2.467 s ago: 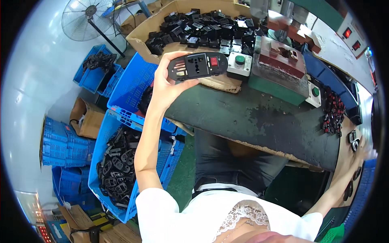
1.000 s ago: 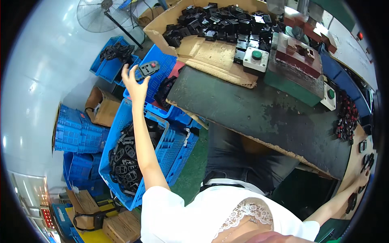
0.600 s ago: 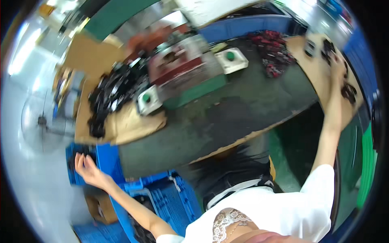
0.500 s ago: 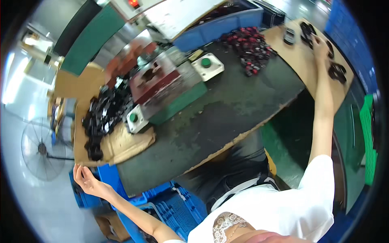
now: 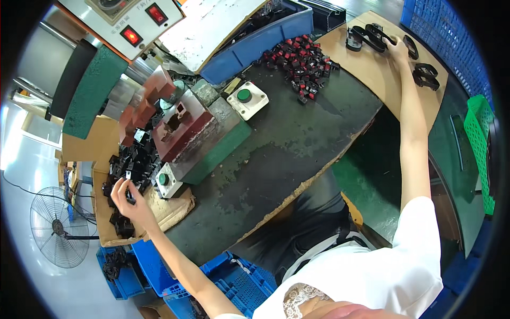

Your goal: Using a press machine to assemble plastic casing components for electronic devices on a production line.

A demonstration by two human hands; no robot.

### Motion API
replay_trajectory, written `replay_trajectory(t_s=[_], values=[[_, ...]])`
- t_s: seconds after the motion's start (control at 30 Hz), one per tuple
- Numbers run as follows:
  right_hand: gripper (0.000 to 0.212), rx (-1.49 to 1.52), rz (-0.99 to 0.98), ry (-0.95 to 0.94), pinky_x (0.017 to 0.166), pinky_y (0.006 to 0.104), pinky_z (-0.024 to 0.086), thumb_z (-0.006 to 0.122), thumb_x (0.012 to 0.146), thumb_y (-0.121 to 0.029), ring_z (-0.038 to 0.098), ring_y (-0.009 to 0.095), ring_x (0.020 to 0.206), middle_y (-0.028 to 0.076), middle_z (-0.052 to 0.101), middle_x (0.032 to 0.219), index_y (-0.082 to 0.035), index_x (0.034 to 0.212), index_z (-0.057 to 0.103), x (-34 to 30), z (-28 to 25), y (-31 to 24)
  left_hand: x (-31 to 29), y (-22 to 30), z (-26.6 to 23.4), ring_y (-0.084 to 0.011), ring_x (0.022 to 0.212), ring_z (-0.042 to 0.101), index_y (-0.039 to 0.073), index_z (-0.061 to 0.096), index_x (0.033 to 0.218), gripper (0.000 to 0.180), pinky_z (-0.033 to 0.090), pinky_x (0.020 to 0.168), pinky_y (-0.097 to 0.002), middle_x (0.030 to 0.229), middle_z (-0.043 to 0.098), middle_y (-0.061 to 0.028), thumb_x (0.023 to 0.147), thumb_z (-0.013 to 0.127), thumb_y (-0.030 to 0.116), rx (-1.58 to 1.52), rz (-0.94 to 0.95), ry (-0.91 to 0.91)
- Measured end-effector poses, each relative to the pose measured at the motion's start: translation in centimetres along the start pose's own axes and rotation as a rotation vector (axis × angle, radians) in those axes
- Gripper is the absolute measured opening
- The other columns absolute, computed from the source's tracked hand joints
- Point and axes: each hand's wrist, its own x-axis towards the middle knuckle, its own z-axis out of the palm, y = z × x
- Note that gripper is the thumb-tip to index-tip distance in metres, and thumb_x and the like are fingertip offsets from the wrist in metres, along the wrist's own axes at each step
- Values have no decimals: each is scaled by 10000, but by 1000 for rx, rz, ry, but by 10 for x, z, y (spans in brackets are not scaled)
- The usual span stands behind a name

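My left hand is over the cardboard box at the left, fingers bent and apart, fingertips at the edge of a heap of small black plastic parts. I see nothing held in it. Far right, my right hand closes its fingertips on a black oval frame, partly hidden by the fingers. Around it on the cardboard sheet lie more black frames. Between the hands stands a press fixture with a dark red block on a green base.
Green push buttons on white boxes flank the fixture. Small black-and-red parts are heaped on the dark worktable. A blue bin stands behind. The press's control box hangs upper left; a fan stands left.
My left hand has moved up and inward from the box's outer corner to the black parts. My right hand stays among the black frames and now grips one. The view has shifted.
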Motion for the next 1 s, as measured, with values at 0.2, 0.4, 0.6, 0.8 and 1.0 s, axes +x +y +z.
replay_trajectory(t_s=[0.2,0.4,0.6,0.8,1.0], values=[[769,-165,13,-240,859,381,485,602,686,-738,656,306,972,172,694,1000,-65,1040,711,7,-14,4,-11,-29,-11,-165,940,579,-25,626,973,84,485,852,-298,1007,601,-77,907,585,7,-132,-225,112],[561,129,0,-191,700,309,491,793,653,-500,658,193,755,115,696,801,6,875,698,0,-16,-3,-14,-30,-14,-162,937,581,-15,632,986,97,488,859,-296,1024,600,-77,908,580,9,-117,-250,133],[430,45,-15,-146,617,313,465,760,734,-416,610,147,638,83,671,705,-6,848,693,10,-16,5,-7,-23,-12,-154,924,591,-8,647,965,96,492,816,-273,1026,607,-74,891,587,-8,-32,-191,45],[369,665,-44,-498,466,225,238,644,871,-455,356,25,490,-87,471,586,-96,883,731,18,-10,36,-16,-19,-10,-201,873,621,13,673,883,102,493,806,-299,936,646,-98,799,648,-40,-170,-257,105],[464,513,123,-468,616,209,387,609,886,-492,514,77,678,-9,608,775,-52,995,706,69,15,48,-26,-35,12,-231,834,626,26,673,875,103,484,748,-310,880,649,-100,781,639,1,-130,-240,60]])
